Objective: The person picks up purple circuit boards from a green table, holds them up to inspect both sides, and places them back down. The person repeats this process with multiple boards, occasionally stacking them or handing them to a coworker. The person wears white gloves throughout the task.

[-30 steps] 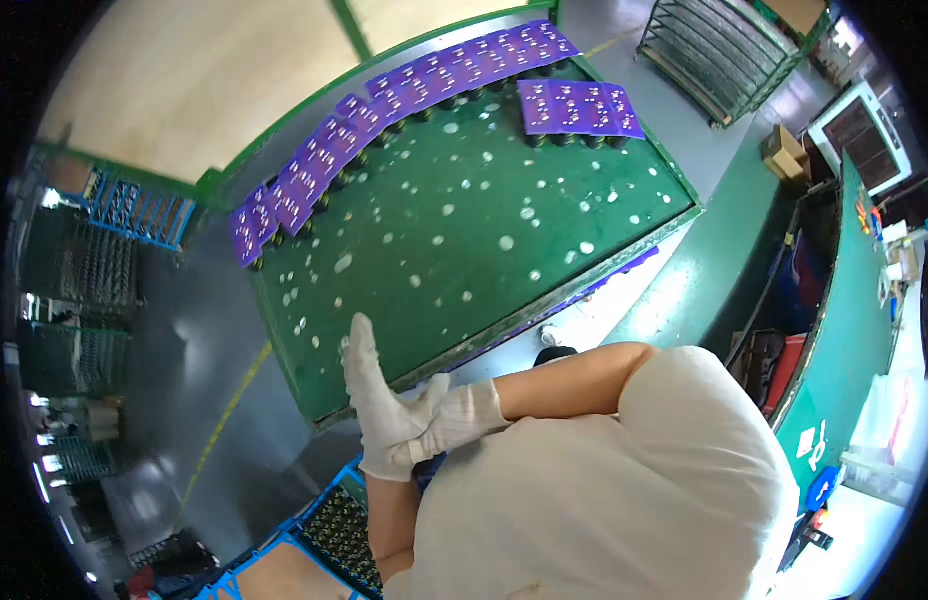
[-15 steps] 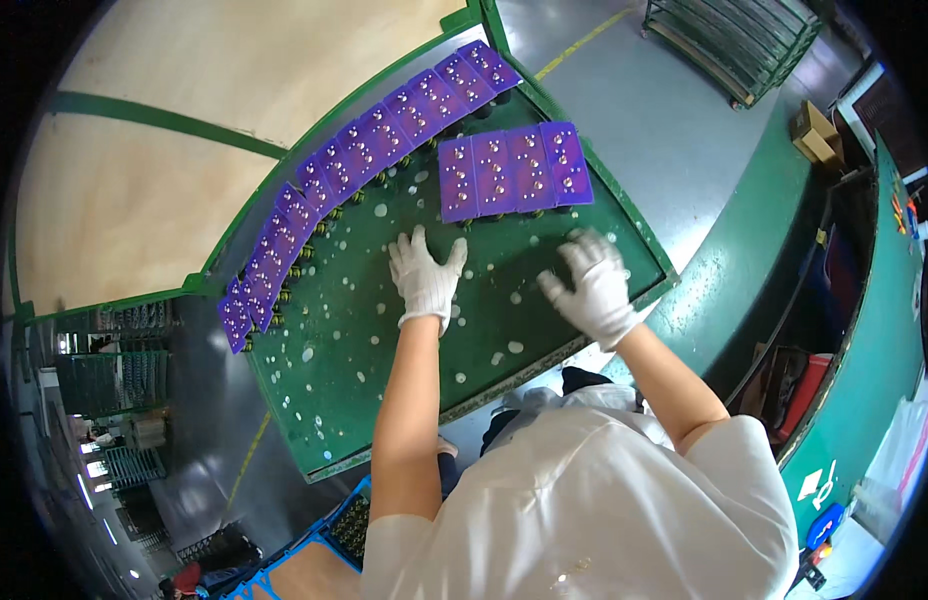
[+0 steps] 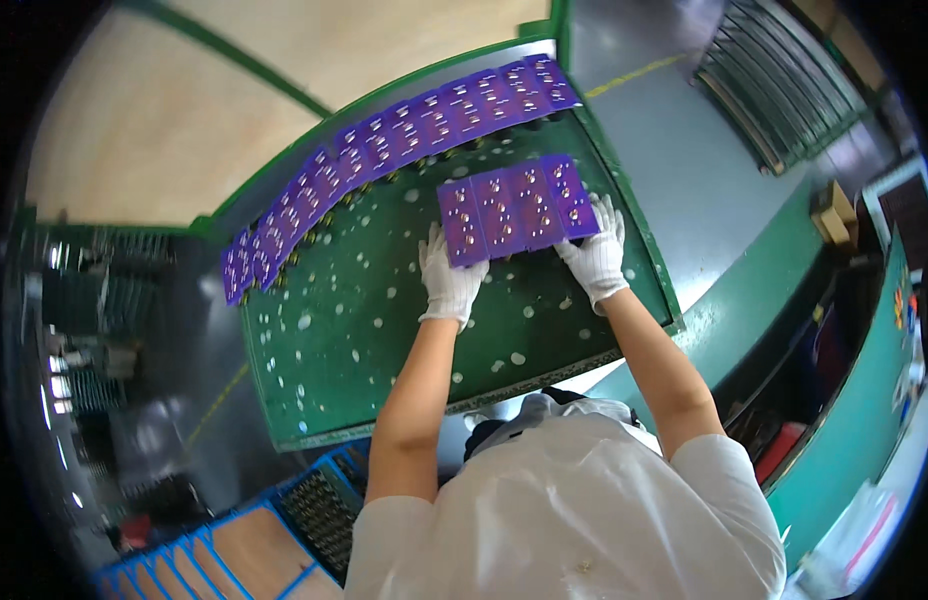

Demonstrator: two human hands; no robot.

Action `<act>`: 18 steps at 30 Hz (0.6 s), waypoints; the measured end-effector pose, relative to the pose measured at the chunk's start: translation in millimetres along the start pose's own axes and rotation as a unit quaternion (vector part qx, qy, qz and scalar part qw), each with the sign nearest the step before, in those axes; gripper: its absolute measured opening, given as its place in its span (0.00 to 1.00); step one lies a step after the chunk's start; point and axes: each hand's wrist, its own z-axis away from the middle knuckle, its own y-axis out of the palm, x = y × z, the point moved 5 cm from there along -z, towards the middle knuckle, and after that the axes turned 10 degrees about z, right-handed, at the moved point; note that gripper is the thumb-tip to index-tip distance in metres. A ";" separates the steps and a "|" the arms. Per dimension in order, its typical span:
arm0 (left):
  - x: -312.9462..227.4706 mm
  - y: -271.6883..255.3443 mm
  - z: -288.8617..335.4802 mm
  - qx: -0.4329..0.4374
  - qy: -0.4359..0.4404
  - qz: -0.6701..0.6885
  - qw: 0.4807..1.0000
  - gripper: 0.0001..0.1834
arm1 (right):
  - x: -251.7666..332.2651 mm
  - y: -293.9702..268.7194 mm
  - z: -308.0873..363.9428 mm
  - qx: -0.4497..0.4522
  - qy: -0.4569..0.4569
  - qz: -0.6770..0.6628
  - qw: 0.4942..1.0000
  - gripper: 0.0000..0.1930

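Note:
A purple circuit board panel (image 3: 519,210), made up of several joined sections with shiny metal parts on top, lies over the green tabletop (image 3: 404,330). My left hand (image 3: 449,280), in a white glove, grips its near left corner, with the fingers along that edge and partly hidden. At the opposite edge my right hand (image 3: 596,255), gloved alike, holds the right side, its thumb by the near corner. Dark parts stick out beneath the panel. Whether it is raised off the table I cannot tell.
A long curved row of similar purple boards (image 3: 404,135) runs along the table's far edge. Beyond stands a pale wooden panel with a green frame (image 3: 214,125). A blue crate (image 3: 209,560) is at lower left, a wire rack cart (image 3: 779,85) at far right.
Both hands have moved forward, from bare tabletop to the two sides of the purple circuit board panel, and have taken hold of it. The whole view has tilted and shifted.

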 end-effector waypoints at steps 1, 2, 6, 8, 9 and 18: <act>5.8 -15.6 17.9 0.012 -0.004 -0.043 0.999 0.32 | 11.8 4.4 5.8 0.019 -0.039 -0.016 0.999 0.42; 14.9 -32.8 36.4 0.020 -0.030 -0.064 0.997 0.33 | 25.5 11.3 12.7 0.063 -0.063 -0.031 0.996 0.43; 57.7 -106.3 125.5 0.046 -0.138 -0.164 0.976 0.36 | 99.8 11.3 52.2 0.106 -0.217 -0.144 0.960 0.48; 76.3 -135.2 160.9 0.044 -0.179 -0.226 0.957 0.36 | 141.1 12.9 68.8 0.129 -0.264 -0.204 0.934 0.46; 85.8 -148.6 176.6 0.034 -0.221 -0.202 0.954 0.36 | 159.3 15.5 74.0 0.158 -0.256 -0.245 0.922 0.44; 104.1 -177.1 226.7 -0.066 -0.344 -0.264 0.899 0.47 | 234.8 -17.0 70.5 0.051 -0.472 -0.053 0.879 0.45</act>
